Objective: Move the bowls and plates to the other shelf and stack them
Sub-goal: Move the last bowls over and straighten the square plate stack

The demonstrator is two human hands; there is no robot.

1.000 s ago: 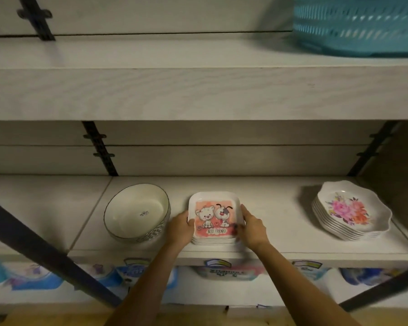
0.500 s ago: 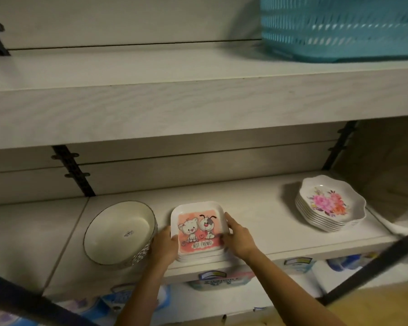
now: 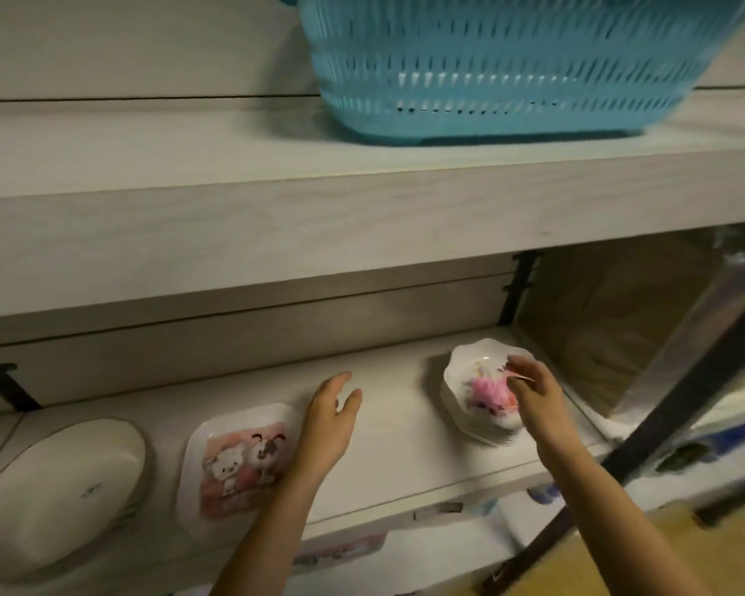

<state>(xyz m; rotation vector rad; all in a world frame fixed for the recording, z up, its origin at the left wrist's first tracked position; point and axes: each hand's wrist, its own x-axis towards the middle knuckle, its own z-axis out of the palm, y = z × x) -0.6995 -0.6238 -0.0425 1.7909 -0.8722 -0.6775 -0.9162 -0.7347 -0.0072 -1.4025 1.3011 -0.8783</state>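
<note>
Cartoon plates (image 3: 237,466) let go; both hands' fingers apart, R hand (image 3: 536,395) now over floral plates (image 3: 480,391).

Both hands are empty: the left hand (image 3: 330,421) hovers over the lower shelf (image 3: 398,428), and the right hand (image 3: 536,391) reaches over the floral plates (image 3: 476,391).

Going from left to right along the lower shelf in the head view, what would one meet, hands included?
White bowl → cartoon square plates → left hand → flowered plate stack, with the right hand over that stack's right side.
</note>
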